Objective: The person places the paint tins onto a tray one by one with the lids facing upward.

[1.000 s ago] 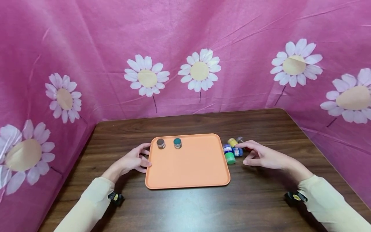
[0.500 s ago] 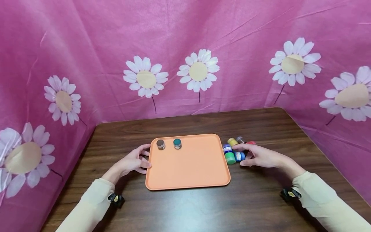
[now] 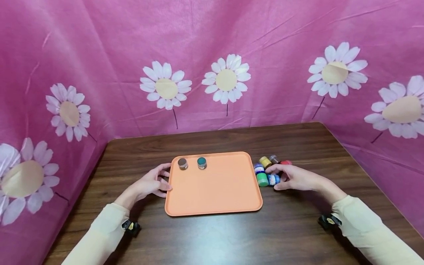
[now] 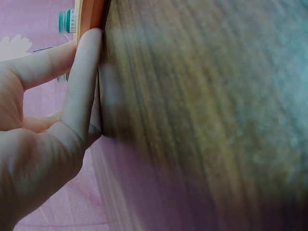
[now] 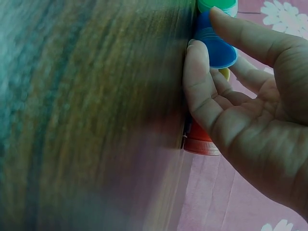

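An orange tray (image 3: 212, 191) lies on the dark wooden table, with a brown-lidded paint jar (image 3: 183, 164) and a teal-lidded paint jar (image 3: 202, 163) near its far left corner. My left hand (image 3: 150, 184) rests at the tray's left edge, its fingertips touching the rim; the fingers look fairly straight in the left wrist view. Right of the tray, my right hand (image 3: 299, 178) pinches a blue paint jar (image 3: 273, 179) lying on its side, thumb and fingers around it. In the right wrist view the hand hides part of the blue jar (image 5: 219, 50).
Around the blue jar lie a green paint jar (image 3: 262, 179), a purple-blue jar (image 3: 259, 168), a yellow jar (image 3: 265, 162), a grey-looking jar (image 3: 274, 159) and a red jar (image 3: 286, 162), partly behind my hand. A pink flowered curtain (image 3: 198, 121) surrounds the table's far and side edges.
My right hand has moved slightly left and down onto the blue jar, which has shifted a little toward me, uncovering the red jar. The left hand stays at the tray's edge.
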`<act>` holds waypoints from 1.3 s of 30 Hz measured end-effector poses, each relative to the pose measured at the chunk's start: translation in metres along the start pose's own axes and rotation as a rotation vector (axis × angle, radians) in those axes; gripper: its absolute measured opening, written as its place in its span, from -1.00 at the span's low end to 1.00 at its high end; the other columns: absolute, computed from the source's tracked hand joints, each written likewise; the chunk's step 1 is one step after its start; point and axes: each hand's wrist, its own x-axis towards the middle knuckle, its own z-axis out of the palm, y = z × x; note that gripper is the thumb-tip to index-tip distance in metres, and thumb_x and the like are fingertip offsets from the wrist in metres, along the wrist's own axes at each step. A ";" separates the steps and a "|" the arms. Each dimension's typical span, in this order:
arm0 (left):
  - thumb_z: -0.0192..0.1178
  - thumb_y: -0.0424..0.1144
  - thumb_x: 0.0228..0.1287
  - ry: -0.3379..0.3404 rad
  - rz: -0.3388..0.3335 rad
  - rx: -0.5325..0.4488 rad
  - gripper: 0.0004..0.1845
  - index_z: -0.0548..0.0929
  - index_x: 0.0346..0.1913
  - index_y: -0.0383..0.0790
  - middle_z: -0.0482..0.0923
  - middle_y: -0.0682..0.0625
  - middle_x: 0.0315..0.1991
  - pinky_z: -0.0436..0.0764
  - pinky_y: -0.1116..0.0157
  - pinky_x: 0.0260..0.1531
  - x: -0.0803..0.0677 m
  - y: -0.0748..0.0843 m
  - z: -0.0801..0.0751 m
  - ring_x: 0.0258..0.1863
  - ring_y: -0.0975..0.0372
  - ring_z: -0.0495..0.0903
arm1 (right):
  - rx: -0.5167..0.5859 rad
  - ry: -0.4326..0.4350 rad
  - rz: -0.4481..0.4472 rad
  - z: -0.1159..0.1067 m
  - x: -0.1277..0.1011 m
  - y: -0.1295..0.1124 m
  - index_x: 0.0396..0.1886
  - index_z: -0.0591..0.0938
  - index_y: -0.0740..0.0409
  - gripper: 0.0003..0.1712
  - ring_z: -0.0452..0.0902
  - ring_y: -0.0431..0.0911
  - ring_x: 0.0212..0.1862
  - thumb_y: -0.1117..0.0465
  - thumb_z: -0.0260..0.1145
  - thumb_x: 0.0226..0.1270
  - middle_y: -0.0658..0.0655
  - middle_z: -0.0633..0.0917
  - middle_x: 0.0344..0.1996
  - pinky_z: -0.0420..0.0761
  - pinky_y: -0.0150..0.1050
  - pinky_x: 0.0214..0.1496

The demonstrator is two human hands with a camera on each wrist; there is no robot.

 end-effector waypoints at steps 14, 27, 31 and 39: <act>0.32 -0.58 0.14 -0.007 -0.003 0.002 0.03 -0.03 0.60 -0.24 0.15 -0.36 0.21 0.76 -0.04 -0.25 0.001 -0.001 0.003 -0.20 0.10 0.64 | -0.015 -0.007 0.047 0.001 -0.004 0.001 0.27 0.57 0.26 -0.39 0.46 -0.17 -0.38 0.14 0.51 0.27 0.05 0.56 -0.32 0.50 -0.35 -0.40; 0.30 -0.62 0.12 0.011 0.019 -0.002 0.03 -0.03 0.60 -0.27 0.16 -0.38 0.21 0.76 -0.04 -0.28 -0.002 0.001 0.004 -0.19 0.10 0.64 | 0.015 -0.018 0.057 -0.001 -0.001 0.001 0.28 0.55 0.28 -0.38 0.44 -0.17 -0.43 0.17 0.50 0.27 0.04 0.56 -0.39 0.46 -0.36 -0.45; 0.30 -0.61 0.12 0.013 0.023 0.003 0.03 -0.02 0.59 -0.27 0.17 -0.38 0.21 0.76 -0.04 -0.28 -0.002 0.000 0.003 -0.18 0.10 0.63 | 0.000 -0.014 0.043 0.000 0.001 0.001 0.27 0.55 0.32 -0.39 0.42 -0.19 -0.46 0.19 0.50 0.27 0.01 0.55 -0.45 0.44 -0.36 -0.48; 0.30 -0.62 0.13 0.011 0.030 -0.008 0.03 -0.03 0.59 -0.27 0.17 -0.39 0.21 0.76 -0.05 -0.29 -0.002 0.000 0.004 -0.19 0.09 0.65 | -0.054 -0.012 0.047 0.001 0.001 -0.003 0.26 0.55 0.33 -0.36 0.40 -0.18 -0.43 0.15 0.52 0.25 0.02 0.51 -0.38 0.43 -0.36 -0.45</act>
